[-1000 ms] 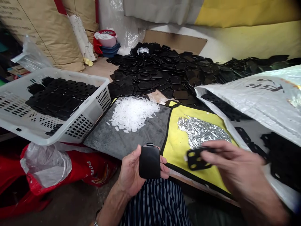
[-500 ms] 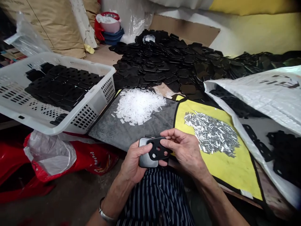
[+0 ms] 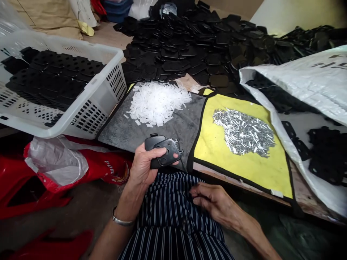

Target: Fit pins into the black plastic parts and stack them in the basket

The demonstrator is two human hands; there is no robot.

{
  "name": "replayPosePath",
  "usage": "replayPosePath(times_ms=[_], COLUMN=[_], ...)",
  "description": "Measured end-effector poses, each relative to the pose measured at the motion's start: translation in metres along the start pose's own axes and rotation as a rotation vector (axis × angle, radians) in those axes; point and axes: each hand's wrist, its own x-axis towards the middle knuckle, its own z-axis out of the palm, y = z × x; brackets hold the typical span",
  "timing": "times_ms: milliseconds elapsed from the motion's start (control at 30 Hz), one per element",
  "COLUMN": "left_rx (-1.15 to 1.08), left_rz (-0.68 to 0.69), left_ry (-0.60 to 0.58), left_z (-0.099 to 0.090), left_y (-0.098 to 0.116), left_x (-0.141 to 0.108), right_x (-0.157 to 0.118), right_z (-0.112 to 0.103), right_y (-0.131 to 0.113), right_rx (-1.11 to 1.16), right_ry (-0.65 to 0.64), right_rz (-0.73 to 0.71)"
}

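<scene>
in the head view, the left hand was clamped on a holed plate and a plain plate, both black, at the near edge of the grey cloth. its thumb pressed down on the holed plate, and its other fingers were mostly hidden underneath. the holed plate lay askew on the plain plate, covering much of its right side, while a small tab stuck out at the plain plate's far edge. a silver bangle circled that wrist. the right hand hung over the striped clothing, apart from both plates, its fingers curled with the tips close to one another; whether they pinched something small could not be made out. on the grey cloth sat a pile of white strips, and on the yellow cloth a pile of metal pins. a white basket at the left held stacked plates, a heap of black pieces covered the back of the surface, and a white sack gaped at the right.
</scene>
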Motion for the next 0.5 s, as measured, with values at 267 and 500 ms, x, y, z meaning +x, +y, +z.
replayPosePath(times_ms=[267,500], left_rx=[0.053,0.043], left_rz=[-0.024,-0.036], left_ry=[-0.029,-0.090], left_z=[0.003,0.003], left_y=[-0.010,-0.014], left_x=[-0.014,-0.026], right_x=[0.015,0.016], right_z=[0.040,0.043], right_y=[0.033,0.043], right_rx=[-0.055,0.149], right_ry=[0.005,0.089], right_rz=[0.096,0.173])
